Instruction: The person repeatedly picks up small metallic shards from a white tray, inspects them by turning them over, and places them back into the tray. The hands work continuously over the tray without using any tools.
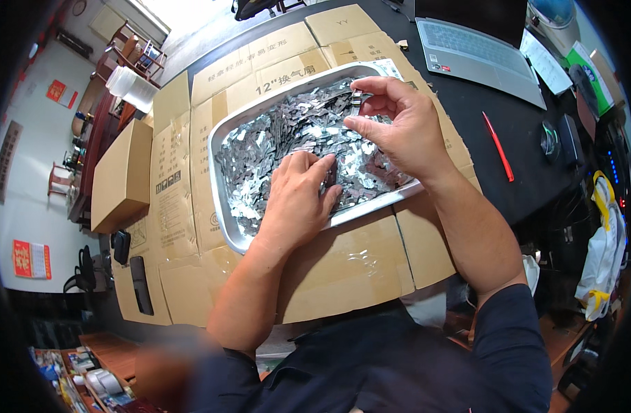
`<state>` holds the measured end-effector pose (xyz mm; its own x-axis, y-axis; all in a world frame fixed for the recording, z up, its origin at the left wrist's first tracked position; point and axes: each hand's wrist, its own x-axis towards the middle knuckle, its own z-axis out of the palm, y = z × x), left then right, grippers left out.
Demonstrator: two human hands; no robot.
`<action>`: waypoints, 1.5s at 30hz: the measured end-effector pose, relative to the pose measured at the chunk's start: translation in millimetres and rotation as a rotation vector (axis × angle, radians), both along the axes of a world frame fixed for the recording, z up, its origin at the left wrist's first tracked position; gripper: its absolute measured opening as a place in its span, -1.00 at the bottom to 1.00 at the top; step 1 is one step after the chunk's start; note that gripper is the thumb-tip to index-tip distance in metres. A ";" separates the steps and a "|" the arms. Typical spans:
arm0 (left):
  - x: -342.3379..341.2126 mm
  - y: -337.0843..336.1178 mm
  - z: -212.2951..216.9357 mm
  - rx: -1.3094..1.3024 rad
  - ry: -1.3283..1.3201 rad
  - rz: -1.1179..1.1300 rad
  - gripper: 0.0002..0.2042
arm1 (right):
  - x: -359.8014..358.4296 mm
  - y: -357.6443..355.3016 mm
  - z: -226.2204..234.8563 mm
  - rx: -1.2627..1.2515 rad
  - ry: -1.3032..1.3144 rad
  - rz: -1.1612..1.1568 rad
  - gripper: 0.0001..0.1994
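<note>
A white rectangular tray (pixel 227 219) holds a heap of small, shiny flat metal pieces (pixel 250 165). My right hand (pixel 405 127) is raised over the tray's far right part, with thumb and fingertips pinching a short stack of small metal pieces (pixel 357 102). Lower down, my left hand (pixel 295 196) reaches into the near side of the heap. Its fingers are curled, and some dark metal pieces show between forefinger and thumb; the fingertips are partly hidden.
Flattened cardboard (pixel 336 275) lies under the tray. A closed carton (pixel 122 175) and a clear plastic jar (pixel 131 88) stand to the left, near a black phone-like object (pixel 142 286). On the right are a laptop (pixel 477 62), a red pen (pixel 498 146) and a computer mouse (pixel 550 140).
</note>
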<state>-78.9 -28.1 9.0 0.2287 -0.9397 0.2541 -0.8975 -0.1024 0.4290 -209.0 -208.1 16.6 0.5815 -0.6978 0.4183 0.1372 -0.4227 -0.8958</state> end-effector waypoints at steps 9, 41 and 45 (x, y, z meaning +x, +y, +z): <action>5.1 -4.7 -3.1 0.033 0.083 -0.001 -0.74 | -2.3 5.3 4.6 -0.065 0.040 0.000 -0.52; 23.6 1.9 -11.7 -0.328 1.189 0.106 -0.88 | 6.8 42.3 -6.6 -0.406 0.077 0.295 -0.48; 25.3 4.3 -9.8 -0.354 1.361 0.054 -0.89 | 5.4 41.7 -5.3 -0.423 0.097 0.278 -0.48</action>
<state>-53.6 -23.9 -0.8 0.5168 -0.8557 0.0254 0.2372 0.1716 0.9562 -203.6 -166.4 11.3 0.7713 -0.2926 0.5653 0.2205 -0.7104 -0.6684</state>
